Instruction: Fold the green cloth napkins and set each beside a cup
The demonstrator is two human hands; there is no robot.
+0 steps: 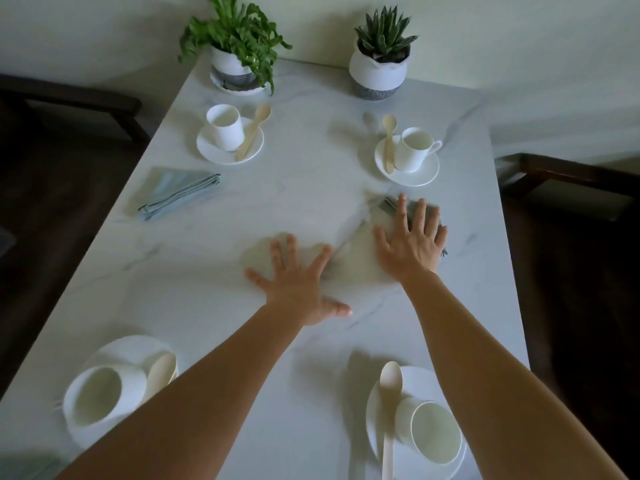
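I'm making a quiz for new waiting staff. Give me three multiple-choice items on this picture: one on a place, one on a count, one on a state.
1. Where does the free folded napkin lie?
A. On a saucer
B. On the table beside the far-left cup
C. Between the plants

2. How many cups are set out?
A. Two
B. Three
C. Four

3. What is the right hand doing?
A. Pressing flat on a napkin
B. Gripping a spoon
C. Lifting a cup

Answers:
1 B: it lies on the tabletop just nearer than that cup.
2 C: besides the far-left cup there are the far-right cup, near-left cup and near-right cup.
3 A: its fingers are straight and spread over the cloth.
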